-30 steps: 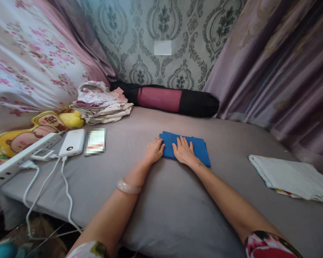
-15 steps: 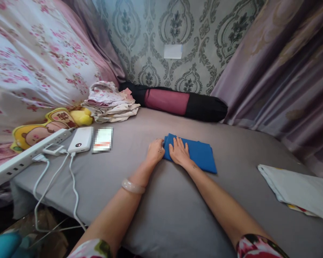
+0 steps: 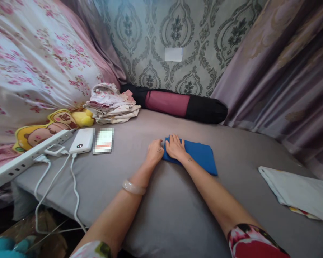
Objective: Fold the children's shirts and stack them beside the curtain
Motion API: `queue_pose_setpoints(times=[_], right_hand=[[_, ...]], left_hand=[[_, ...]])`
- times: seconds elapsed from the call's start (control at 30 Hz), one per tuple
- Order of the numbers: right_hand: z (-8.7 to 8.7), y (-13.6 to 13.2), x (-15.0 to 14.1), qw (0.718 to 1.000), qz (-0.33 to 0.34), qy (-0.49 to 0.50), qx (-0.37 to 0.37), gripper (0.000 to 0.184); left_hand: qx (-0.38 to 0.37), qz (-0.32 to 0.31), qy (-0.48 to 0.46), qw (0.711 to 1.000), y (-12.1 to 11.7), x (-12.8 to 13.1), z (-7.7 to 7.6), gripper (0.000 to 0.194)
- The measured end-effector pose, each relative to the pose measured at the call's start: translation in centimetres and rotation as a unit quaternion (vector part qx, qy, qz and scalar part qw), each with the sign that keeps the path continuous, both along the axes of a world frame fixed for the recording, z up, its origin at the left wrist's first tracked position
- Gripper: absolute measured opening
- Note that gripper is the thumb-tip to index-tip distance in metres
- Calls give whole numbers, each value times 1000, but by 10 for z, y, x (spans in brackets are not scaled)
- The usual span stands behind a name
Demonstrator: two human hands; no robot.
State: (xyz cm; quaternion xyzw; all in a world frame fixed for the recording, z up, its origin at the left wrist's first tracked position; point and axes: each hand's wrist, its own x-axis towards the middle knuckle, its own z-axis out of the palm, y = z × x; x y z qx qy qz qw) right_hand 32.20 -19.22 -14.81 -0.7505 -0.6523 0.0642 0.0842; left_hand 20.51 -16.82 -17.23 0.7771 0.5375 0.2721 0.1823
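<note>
A folded blue cloth (image 3: 200,156) lies flat on the grey bed sheet (image 3: 161,200), its longer side running left to right. My right hand (image 3: 175,147) rests palm down on its left part with the fingers stretched out. At the cloth's left edge is my left hand (image 3: 154,151), fingers bent inward and closed against that edge; the fingertips are partly hidden. A pale bangle (image 3: 134,187) circles my left wrist.
Left lie a white power strip (image 3: 29,154), a power bank (image 3: 82,140) with cables and a blurred card (image 3: 103,141). Folded floral cloths (image 3: 111,104) and a black-and-maroon long bag (image 3: 167,102) sit behind. A folded white cloth (image 3: 298,191) lies right.
My right hand has slid left across the blue cloth, baring more of its right part. My left hand stays at the left edge, its fingers more bent. The view has turned slightly left.
</note>
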Motion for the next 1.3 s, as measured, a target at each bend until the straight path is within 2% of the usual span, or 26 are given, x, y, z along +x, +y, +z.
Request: queue_pose_setpoints(times=[0.27,0.43,0.57,0.67,0.77,0.9,1.03,1.17,1.3], right_hand=[[-15,13,-7,1000,3,-9,6,58],[-13,13,-6,1000,2,-8,-1,59],[-5,9,-9,1000,14,-8,-9,60],[-2,1,-16,998,56,-27,8,61],[-6,-5,-24,995,83,-47,-10,61],[-13,-8,-30,995,79,-62,-18,62],[-13,-8,-29,995,84,-47,-16,61],[-6,-7,-22,996,81,28,-14,61],[1,-12,-3,998,27,48,30,60]], left_hand=[[-19,26,-22,999,3,-1,1,43],[-43,24,-33,998,2,-1,6,42],[-54,29,-52,997,0,-2,10,41],[-47,43,-82,995,0,-4,12,41],[-51,69,-112,990,0,-5,14,43],[-61,86,-130,986,1,-7,17,45],[-57,74,-137,986,0,-6,17,44],[-40,59,-128,989,1,-4,13,43],[14,20,-90,996,-2,2,6,42]])
